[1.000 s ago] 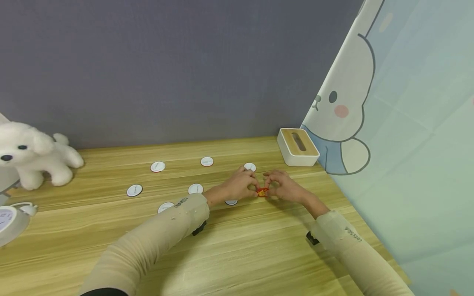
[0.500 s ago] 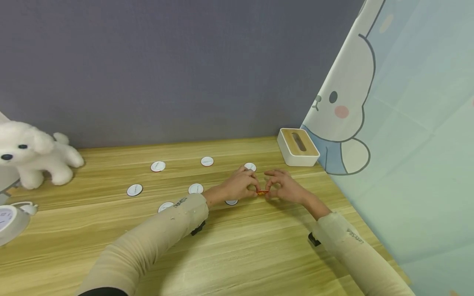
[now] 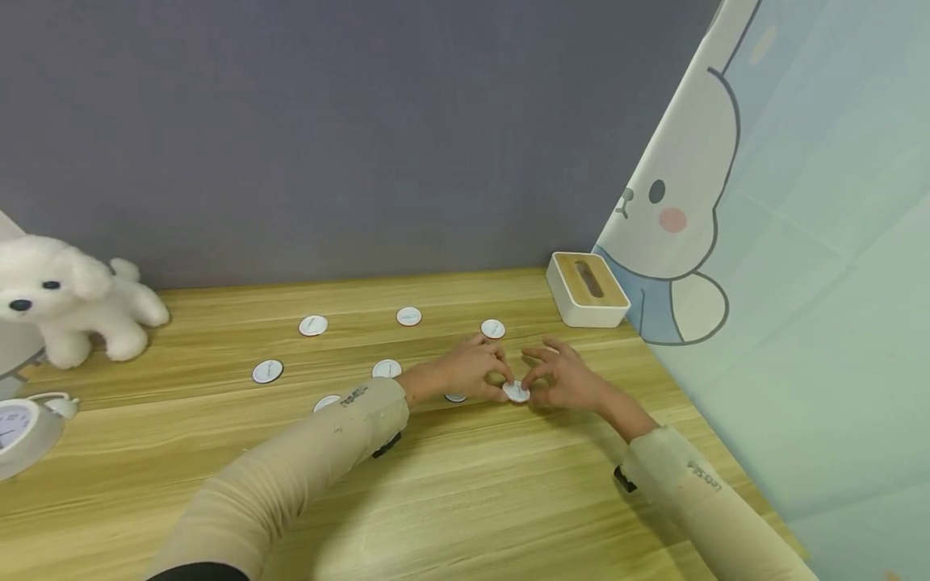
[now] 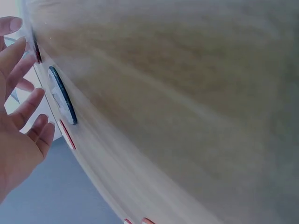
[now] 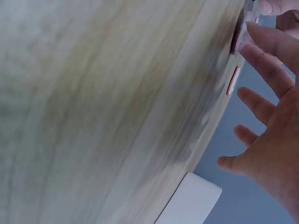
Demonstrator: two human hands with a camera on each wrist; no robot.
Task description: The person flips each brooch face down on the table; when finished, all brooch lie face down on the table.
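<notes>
A round white disc (image 3: 517, 391) with a thin red rim and small print lies about flat on the wooden table (image 3: 465, 484). From its left, my left hand (image 3: 472, 369) pinches its edge with index finger and thumb. My right hand (image 3: 570, 379) holds the opposite edge the same way, its other fingers spread. In the right wrist view, fingertips meet the disc (image 5: 239, 32) at its rim. A dark-rimmed disc (image 3: 455, 397) sits partly hidden below the left hand, and another white disc (image 3: 492, 328) is just behind the hands.
Several similar discs lie spread to the left, such as one disc (image 3: 313, 325) and another disc (image 3: 267, 371). A tissue box (image 3: 588, 290) stands at the back right corner. A white plush dog (image 3: 87, 298) and a clock (image 3: 25, 436) are at the left.
The disc between my hands showed a red and yellow face, then tipped nearly on edge. Now its white face is up, slightly nearer me. Both hands have stayed beside it.
</notes>
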